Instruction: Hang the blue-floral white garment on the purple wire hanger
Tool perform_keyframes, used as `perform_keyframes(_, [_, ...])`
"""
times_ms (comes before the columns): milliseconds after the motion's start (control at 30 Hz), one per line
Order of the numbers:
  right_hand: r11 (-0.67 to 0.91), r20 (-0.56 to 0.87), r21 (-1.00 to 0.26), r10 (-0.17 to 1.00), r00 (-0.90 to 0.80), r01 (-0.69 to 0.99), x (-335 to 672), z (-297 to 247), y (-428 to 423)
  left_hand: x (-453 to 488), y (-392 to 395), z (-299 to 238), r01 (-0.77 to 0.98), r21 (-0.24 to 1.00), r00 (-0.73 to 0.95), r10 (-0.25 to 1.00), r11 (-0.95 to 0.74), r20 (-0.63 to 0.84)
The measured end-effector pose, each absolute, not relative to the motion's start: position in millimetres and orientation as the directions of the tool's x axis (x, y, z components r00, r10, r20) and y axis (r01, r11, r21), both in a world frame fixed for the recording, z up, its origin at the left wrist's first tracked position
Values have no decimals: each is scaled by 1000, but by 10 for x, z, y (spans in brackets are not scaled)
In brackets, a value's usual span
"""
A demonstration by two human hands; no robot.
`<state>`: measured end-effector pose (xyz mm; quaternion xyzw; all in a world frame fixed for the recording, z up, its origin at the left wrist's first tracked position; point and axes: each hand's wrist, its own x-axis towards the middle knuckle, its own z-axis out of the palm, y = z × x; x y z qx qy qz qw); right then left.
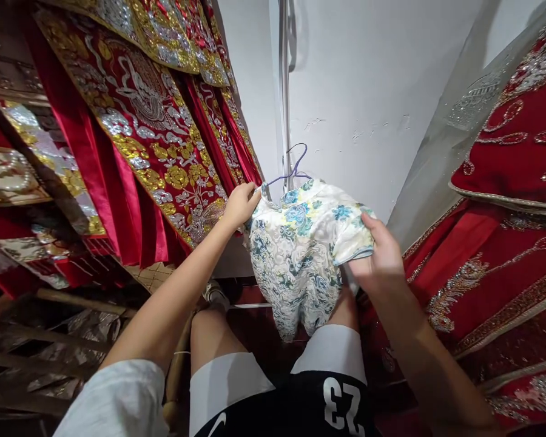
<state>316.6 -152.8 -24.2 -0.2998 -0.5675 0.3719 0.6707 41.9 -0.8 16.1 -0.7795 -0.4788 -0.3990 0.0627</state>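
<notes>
A white garment with blue and green flowers hangs in front of me on a purple hanger, whose hook points upward. With my left hand I pinch the garment's left shoulder near the hanger's end. My right hand grips the short sleeve on the right, thumb on top and the other fingers under the cloth. The sleeve is spread out to the side. The garment's lower part drapes down between my knees.
Red costumes with gold and silver embroidery hang at the left. More beaded red garments hang at the right, partly under clear plastic. A white wall stands ahead, with a narrow metal pole. Wooden bars lie low at the left.
</notes>
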Motion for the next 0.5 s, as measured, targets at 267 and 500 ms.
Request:
perform_keyframes(267, [455, 473, -835, 881, 18, -310, 3179, -66, -1630, 397, -20, 365, 844, 194, 245, 682, -500, 689])
perform_keyframes(500, [0, 430, -814, 673, -602, -581, 2296, -387, -2084, 371, -212, -67, 627, 498, 219, 749, -599, 626])
